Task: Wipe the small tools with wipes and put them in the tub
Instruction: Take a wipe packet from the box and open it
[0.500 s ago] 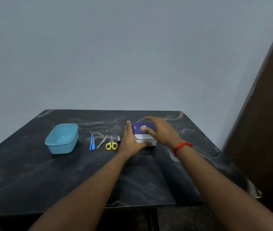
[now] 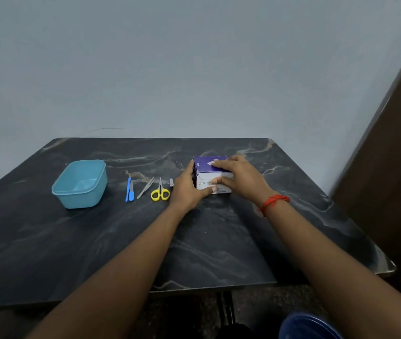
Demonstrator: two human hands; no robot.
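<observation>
A purple and white box of wipes (image 2: 206, 168) stands on the dark marble table (image 2: 194, 241). My left hand (image 2: 187, 189) grips the box's left side and front. My right hand (image 2: 238, 177) lies over its top and right side, fingers on the lid. To the left lie small tools in a row: a nail clipper (image 2: 171, 182), yellow-handled scissors (image 2: 160, 192), tweezers (image 2: 145, 187), and two blue-handled tools (image 2: 129, 190). A light blue tub (image 2: 81, 183) stands empty further left.
A brown door or panel (image 2: 395, 167) rises at the right beside the table's edge. A blue round object (image 2: 309, 326) sits on the floor below the table's front edge. A grey wall stands behind the table.
My right hand has settled lower onto the top of the wipes box. My left hand keeps its grip on the box's left side.
</observation>
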